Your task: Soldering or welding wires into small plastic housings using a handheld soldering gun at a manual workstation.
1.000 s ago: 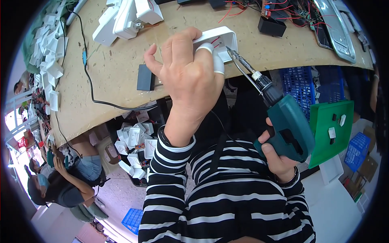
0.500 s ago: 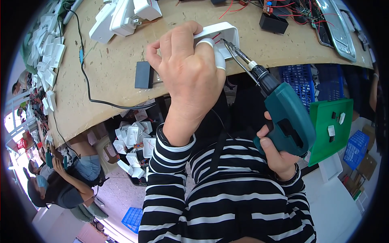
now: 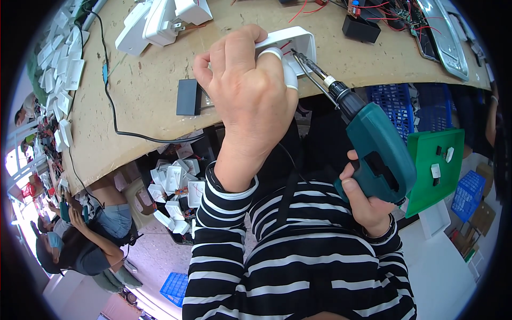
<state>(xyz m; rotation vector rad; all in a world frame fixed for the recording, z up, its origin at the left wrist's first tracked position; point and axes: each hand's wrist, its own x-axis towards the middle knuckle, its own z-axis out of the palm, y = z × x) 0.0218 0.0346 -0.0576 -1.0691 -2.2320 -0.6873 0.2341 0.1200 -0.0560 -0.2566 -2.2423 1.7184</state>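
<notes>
My left hand (image 3: 248,98), with white covers on its fingers, is closed on a white plastic housing (image 3: 308,45) at the table's near edge. The housing's hollow side faces right, and thin red wires (image 3: 287,45) show inside it. My right hand (image 3: 367,205) grips the handle of a teal soldering gun (image 3: 385,149). Its dark tip and the thin feed tube beside it reach into the housing by the red wires. Whether the tip touches a joint I cannot tell. Left of my left hand, a black rectangular box (image 3: 188,97) lies on the table.
White adapter housings (image 3: 161,29) lie at the back, and several white shells (image 3: 74,74) line the left. A black cable (image 3: 114,114) crosses the worktable (image 3: 141,101). Below stand a bin of white parts (image 3: 176,186) and a green tray (image 3: 421,176). Another person (image 3: 101,229) works at left.
The soldering gun and both hands hold nearly the same pose. The view has shifted very slightly; nothing has been taken up or let go.
</notes>
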